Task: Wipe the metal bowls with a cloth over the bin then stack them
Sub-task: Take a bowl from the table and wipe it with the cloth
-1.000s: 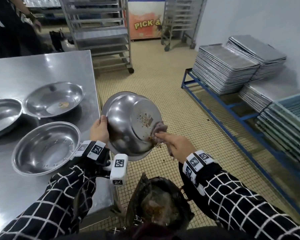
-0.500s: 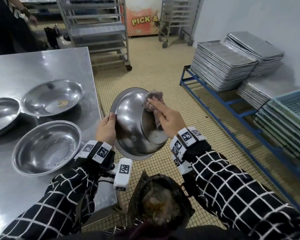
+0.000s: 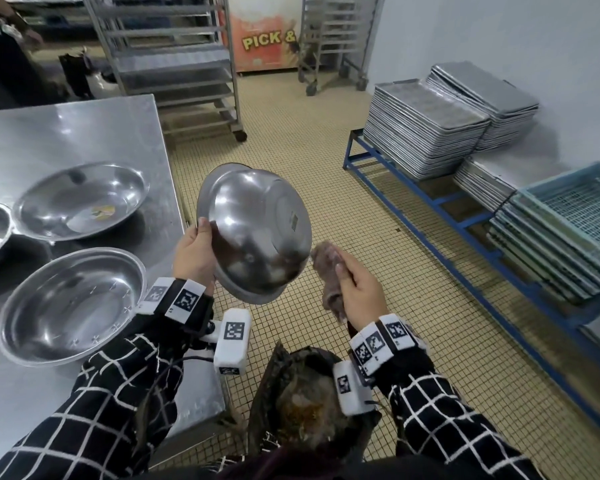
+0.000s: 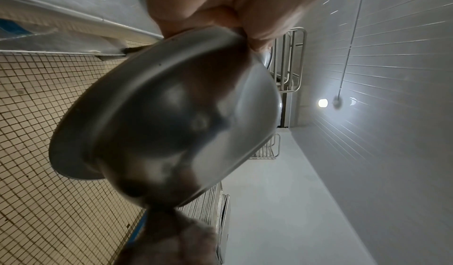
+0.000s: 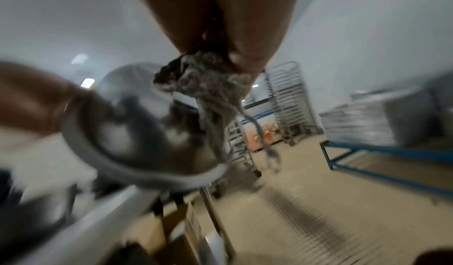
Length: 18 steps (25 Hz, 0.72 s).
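1. While three metal bowls (image 3: 71, 304) are left lying mouth-up on the steel table (image 3: 66, 133), left of the bin (image 3: 312, 403), the held bowl (image 3: 253, 230) is kept above and just beyond the bin, its rim gripped by the left hand (image 3: 193, 258).
2. Its underside is turned toward the head camera, mouth facing away, tilted; the steel is seen shiny, with a small label on the base.
3. To the bowl's right, the grey cloth (image 3: 329, 271) is clenched in the right hand (image 3: 359, 292), just beside the bowl's lower edge; contact cannot be told.
4. The right hand is judged nearer the unwiped side.
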Each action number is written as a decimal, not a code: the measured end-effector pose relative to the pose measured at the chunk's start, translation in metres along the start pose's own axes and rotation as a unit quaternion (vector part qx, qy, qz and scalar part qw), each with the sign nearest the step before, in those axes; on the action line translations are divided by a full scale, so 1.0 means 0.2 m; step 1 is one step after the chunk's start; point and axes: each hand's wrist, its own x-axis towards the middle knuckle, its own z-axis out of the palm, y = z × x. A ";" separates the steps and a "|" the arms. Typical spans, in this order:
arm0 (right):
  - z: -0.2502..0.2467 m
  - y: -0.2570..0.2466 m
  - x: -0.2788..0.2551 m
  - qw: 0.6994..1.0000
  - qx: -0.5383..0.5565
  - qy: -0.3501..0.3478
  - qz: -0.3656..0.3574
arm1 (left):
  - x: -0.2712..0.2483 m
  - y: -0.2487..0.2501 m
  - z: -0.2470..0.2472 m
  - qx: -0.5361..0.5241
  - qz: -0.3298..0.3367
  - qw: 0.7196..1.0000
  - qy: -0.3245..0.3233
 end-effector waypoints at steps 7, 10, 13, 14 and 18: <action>0.26 -0.25 0.03 0.956 -0.149 0.045 -0.247 | -0.21 0.07 0.14 0.024 0.037 0.996 -0.078; 0.18 -0.30 0.22 0.967 -0.125 0.090 -0.200 | -0.20 0.09 0.13 0.046 0.048 0.994 -0.085; 0.06 -0.20 0.28 0.991 -0.100 0.066 -0.066 | -0.17 0.09 0.10 0.035 0.037 0.996 -0.072; 0.03 -0.14 0.25 0.993 -0.099 0.052 -0.026 | -0.16 0.09 0.09 0.034 0.036 0.997 -0.065; 0.09 0.03 0.05 0.993 -0.101 0.030 -0.059 | -0.13 0.08 0.07 0.018 0.031 0.999 -0.031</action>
